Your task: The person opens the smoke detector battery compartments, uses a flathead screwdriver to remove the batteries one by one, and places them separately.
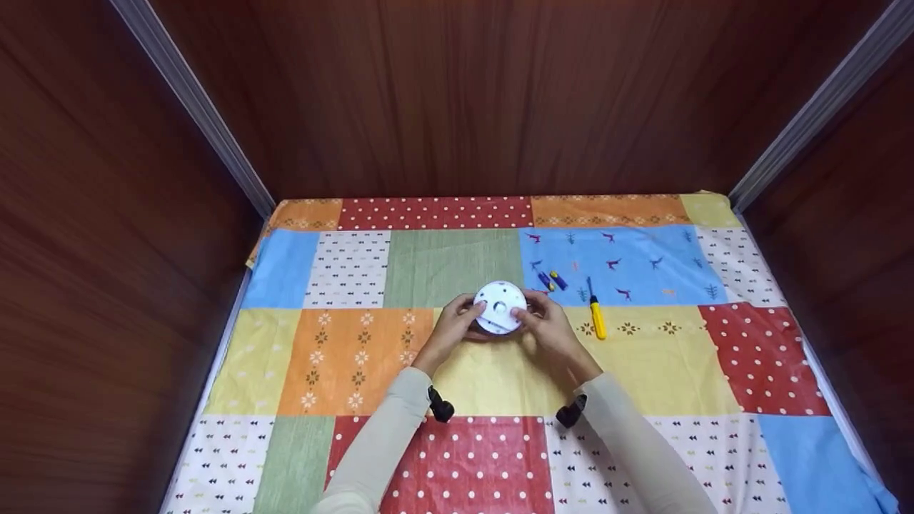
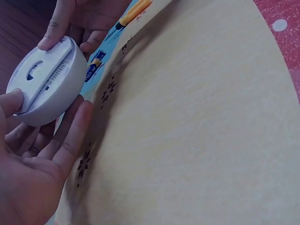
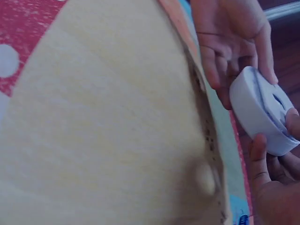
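Observation:
A round white device (image 1: 491, 294) with a flat plate, small holes and a central opening is held up over the cloth between both hands. My left hand (image 1: 454, 320) grips its left edge, thumb on the flat face. On the opposite edge my right hand (image 1: 550, 325) holds it, the thumb also pressing on that face. In the left wrist view the device (image 2: 56, 96) is tilted, with a slot and a printed strip beside the plate. The right wrist view shows its smooth white side wall (image 3: 251, 110) and fingers of both hands around it.
Two blue-and-yellow batteries (image 1: 558, 280) lie beyond the right hand on a patchwork cloth (image 1: 371, 357). A yellow-handled screwdriver (image 1: 598, 318) lies to the right, its shaft pointing away. Brown wood-look panels (image 1: 457, 100) stand at the back and both sides.

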Available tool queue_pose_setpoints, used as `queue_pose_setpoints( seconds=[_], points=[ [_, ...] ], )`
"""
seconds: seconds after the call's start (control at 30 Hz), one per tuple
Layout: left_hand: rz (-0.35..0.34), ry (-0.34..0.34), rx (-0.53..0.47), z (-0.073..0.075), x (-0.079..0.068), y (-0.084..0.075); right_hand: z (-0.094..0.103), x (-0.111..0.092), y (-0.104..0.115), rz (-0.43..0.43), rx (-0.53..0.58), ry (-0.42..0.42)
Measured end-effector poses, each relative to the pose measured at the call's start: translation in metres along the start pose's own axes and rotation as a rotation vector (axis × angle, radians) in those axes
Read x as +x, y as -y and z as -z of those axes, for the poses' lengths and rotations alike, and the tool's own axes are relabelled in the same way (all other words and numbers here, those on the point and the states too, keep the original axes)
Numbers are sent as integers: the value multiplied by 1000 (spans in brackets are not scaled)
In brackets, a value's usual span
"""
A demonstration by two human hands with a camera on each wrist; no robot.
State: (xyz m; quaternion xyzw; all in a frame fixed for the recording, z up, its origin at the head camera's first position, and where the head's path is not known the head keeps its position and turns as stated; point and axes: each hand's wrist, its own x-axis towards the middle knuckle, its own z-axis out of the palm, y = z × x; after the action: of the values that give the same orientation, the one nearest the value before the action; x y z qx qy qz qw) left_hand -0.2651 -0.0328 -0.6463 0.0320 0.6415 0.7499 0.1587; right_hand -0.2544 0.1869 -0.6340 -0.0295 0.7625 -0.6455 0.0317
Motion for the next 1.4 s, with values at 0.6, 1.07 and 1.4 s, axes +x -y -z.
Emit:
queue_pose_setpoints(
  seconds=[0.6, 1.07, 1.4],
  points=[
    [-32, 8, -35, 8, 3, -8, 6, -2, 19, 365, -255, 0],
    [31, 47, -210, 8, 3, -15, 5, -5, 16, 739, -601, 1],
    [75, 5, -229, 6, 1, -16, 3, -7, 12, 867, -715, -2]
  ],
)
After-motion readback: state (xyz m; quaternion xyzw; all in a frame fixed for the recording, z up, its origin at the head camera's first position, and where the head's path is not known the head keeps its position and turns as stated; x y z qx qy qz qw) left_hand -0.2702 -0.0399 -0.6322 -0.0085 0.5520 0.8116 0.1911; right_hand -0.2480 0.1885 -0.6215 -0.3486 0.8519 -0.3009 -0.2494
